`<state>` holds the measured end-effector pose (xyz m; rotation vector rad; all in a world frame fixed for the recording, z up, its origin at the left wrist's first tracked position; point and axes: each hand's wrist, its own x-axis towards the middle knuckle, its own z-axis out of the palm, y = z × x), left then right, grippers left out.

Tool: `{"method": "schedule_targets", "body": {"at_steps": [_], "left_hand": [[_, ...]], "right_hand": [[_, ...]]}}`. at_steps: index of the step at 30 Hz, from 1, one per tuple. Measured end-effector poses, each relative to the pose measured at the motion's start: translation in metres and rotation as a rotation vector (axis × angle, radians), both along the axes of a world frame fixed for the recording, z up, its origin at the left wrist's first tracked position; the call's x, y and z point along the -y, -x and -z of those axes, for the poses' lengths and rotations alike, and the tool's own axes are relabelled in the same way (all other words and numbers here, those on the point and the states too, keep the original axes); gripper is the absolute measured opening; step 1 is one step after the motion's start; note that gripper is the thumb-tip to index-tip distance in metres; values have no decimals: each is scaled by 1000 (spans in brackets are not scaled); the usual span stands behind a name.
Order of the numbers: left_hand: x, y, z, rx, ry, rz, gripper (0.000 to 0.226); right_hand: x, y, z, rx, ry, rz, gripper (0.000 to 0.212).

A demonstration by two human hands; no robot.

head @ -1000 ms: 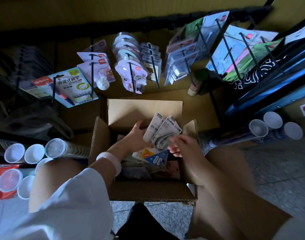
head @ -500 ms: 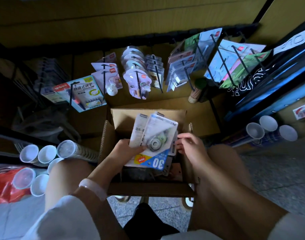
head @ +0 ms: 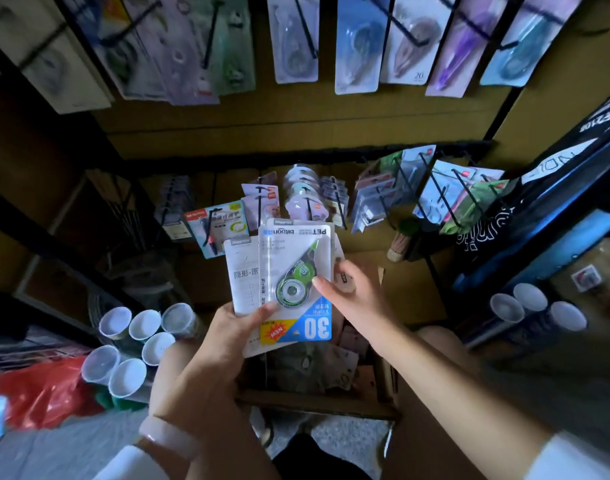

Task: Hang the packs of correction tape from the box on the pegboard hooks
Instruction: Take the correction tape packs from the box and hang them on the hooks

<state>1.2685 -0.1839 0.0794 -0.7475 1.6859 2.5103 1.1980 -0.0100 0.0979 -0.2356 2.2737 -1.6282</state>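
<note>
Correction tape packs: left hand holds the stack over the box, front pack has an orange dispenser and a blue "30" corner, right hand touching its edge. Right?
Not quite. In the head view the dispenser in the front pack is green, not orange. The rest stands: the left hand holds the stack above the box, the blue "30" corner is there, and the right hand touches the pack's edge.

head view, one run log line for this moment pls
left hand grips correction tape packs above box | right hand fingers on front pack's edge | pegboard hooks: not yet hung
</note>
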Motion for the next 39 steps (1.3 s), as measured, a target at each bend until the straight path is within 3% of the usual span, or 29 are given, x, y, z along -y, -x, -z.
{"method": "schedule_targets", "body": {"at_steps": [2, 5, 9, 12, 16, 19, 20, 25, 28, 32, 35, 37, 39], "left_hand": [[5, -7, -7, -34, -15, -31, 56], [17, -18, -19, -38, -45, -63, 31], [30, -28, -36, -121, -87, -47, 66], [33, -29, -48, -164, -99, -58, 46], [33, -27, -61, -240, -89, -77, 63], [31, -25, -66, -220, -50, -142, 19], [30, -24, -68, -210, -32, -155, 15], [28, -22, -79, -238, 58, -218, 12], [40, -22, -80, -179, 123, -265, 13], [56, -27, -79, -60, 180, -291, 17], [51, -29, -83, -42, 172, -278, 17], [40, -26, -86, -32, 128, -272, 11], [26, -26, -93, -15, 62, -225, 8]], "right_hand": [[9, -1, -6, -104, -24, -27, 14], [27, 0, -17, -194, -33, -26, 31], [44, -3, -43, -144, 93, -47, 26], [50, -3, -55, -144, 147, -10, 26], [49, 2, -61, -151, 164, 24, 35], [46, 6, -67, -199, 139, -12, 44], [44, 7, -69, -208, 136, -18, 47], [42, 13, -89, -133, 228, 57, 23], [41, 20, -107, -136, 204, 89, 23], [41, 27, -149, -200, 96, -195, 27], [57, 28, -176, -512, -299, -516, 33], [79, 21, -180, -897, -587, -592, 32], [99, 13, -168, -1272, -626, -610, 26]]}}
